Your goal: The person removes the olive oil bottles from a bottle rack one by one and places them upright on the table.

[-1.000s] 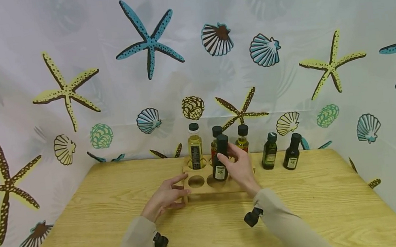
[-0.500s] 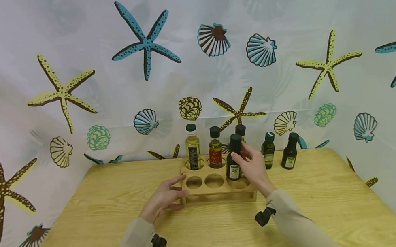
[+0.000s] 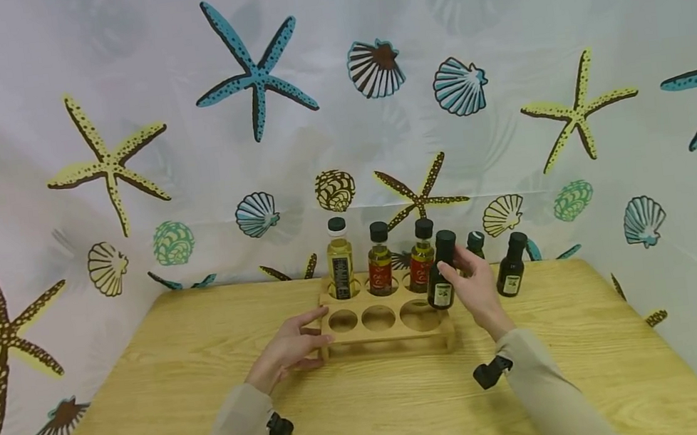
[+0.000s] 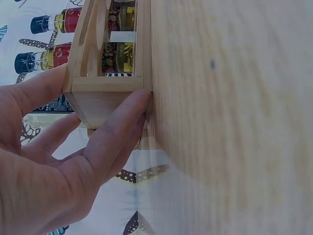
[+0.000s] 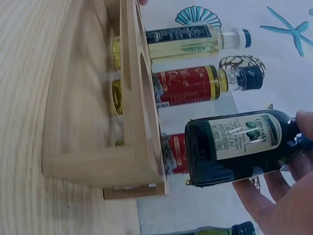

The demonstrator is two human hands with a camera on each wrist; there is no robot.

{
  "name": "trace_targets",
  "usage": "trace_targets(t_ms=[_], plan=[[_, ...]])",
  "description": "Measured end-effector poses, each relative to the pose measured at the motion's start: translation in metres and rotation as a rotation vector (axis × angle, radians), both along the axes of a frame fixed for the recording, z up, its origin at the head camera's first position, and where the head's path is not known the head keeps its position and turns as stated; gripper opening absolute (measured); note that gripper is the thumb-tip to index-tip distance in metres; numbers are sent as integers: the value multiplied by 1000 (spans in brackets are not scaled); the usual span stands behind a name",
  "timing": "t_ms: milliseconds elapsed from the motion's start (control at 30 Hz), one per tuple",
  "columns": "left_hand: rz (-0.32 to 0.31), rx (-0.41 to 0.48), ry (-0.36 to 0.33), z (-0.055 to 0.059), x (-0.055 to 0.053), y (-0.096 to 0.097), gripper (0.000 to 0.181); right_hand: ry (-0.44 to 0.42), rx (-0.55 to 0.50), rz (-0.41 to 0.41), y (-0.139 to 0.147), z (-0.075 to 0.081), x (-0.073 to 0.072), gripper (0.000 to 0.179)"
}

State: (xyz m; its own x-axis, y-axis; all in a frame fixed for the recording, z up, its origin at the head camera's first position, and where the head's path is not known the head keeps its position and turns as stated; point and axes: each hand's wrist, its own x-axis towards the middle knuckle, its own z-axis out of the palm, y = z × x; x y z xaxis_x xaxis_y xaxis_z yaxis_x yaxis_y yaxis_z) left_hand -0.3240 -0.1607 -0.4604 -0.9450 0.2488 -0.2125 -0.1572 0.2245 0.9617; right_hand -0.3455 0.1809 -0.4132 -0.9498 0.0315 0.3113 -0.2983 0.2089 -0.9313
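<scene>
My right hand (image 3: pixel 477 292) grips a dark olive oil bottle (image 3: pixel 440 286) near its neck. The bottle is just above the right end of a two-tier wooden rack (image 3: pixel 394 336); in the right wrist view, its base hangs clear of the top board. My left hand (image 3: pixel 289 346) rests on the rack's left end, fingers extended, with fingertips on its edges in the left wrist view. In the back row stand a tall pale oil bottle (image 3: pixel 340 265) and two red-labelled bottles, one left (image 3: pixel 380 264) and one right (image 3: pixel 421 259). Three round holes show in front.
Right of the rack, a dark bottle (image 3: pixel 512 269) stands on the wooden table (image 3: pixel 396 413). Another dark bottle (image 3: pixel 475 242) is mostly hidden behind my right hand. A sheet (image 3: pixel 339 132) printed with starfish and shells hangs around the table's back and sides.
My right hand has carried the olive oil bottle rightward along the rack's front row, from its middle hole to past the right one. The left hand has stayed on the rack's end.
</scene>
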Motion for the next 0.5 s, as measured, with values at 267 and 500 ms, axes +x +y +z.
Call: trace_targets(t_ms=[267,500], plan=[[4,7,1,-1,2,1,67,-32,-12,-17,20,0,0,59],[-5,-15,9,1,2,0,68,-38,-30,-30,36,-5,-1,57]])
